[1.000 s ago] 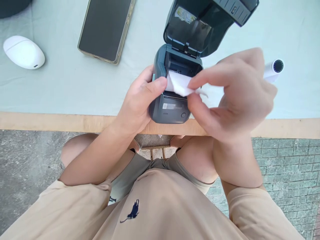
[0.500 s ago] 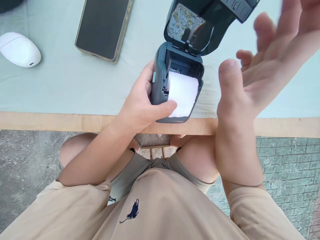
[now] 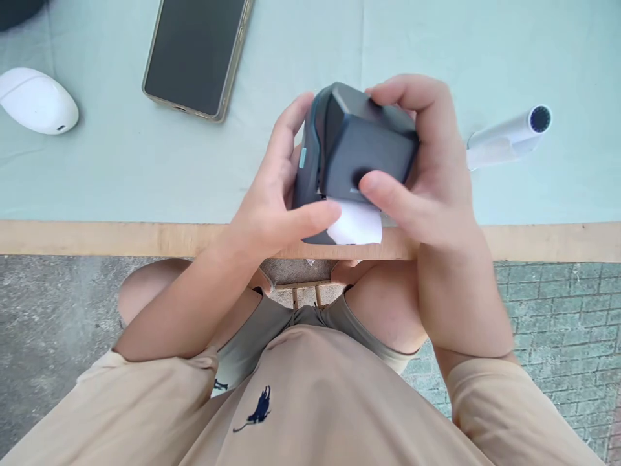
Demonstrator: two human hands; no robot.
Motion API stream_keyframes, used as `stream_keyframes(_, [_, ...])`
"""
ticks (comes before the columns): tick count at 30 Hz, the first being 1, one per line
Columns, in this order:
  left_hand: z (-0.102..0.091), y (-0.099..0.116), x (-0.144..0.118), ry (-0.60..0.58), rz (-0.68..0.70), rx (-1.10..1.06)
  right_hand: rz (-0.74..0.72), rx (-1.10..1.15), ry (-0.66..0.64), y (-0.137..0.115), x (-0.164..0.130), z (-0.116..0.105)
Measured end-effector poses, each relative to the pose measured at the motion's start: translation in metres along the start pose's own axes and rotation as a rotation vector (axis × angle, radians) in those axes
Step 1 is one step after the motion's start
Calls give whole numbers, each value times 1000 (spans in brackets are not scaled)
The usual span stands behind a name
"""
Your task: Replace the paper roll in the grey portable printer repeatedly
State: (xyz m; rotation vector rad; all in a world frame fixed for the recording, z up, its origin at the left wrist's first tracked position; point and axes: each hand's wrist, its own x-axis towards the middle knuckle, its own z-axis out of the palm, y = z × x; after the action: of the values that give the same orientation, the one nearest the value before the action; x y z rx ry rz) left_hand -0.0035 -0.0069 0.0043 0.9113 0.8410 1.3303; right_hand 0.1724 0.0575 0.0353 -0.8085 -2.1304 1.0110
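Note:
A dark label printer (image 3: 371, 145) sits at the table's front edge between my two hands, its lid lowered over the paper compartment. Whether the lid is latched cannot be made out. White paper (image 3: 359, 223) sticks out below the lid toward me. My left hand (image 3: 276, 188) wraps round the printer's left side, its thumb resting on the paper's left edge. On the lid's right side is my right hand (image 3: 427, 162), thumb on the front face and fingers over the top far edge. The paper roll inside is hidden.
A smartphone (image 3: 196, 55) lies face up at the back left. Left of it is a white rounded device (image 3: 39, 100). A white tube-shaped device with a dark perforated end (image 3: 509, 137) stands out at the right. The pale cloth ends at the wooden table edge (image 3: 97, 238).
My right hand has come in from the right onto the printer. The lid has swung down from raised to covering the paper roll. My left hand has kept its hold.

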Motion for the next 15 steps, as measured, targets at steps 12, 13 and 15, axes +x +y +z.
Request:
stream_keyframes(12, [3,3,0,128,-67,74,10,-148,-41,-4,1,7])
stream_keyframes(13, [3,3,1,115,-82,52,1,-151,-38,-2,1,7])
stream_keyframes(15, [5,4,2,104,-96,-38,-25,-157,-33,0,1,6])
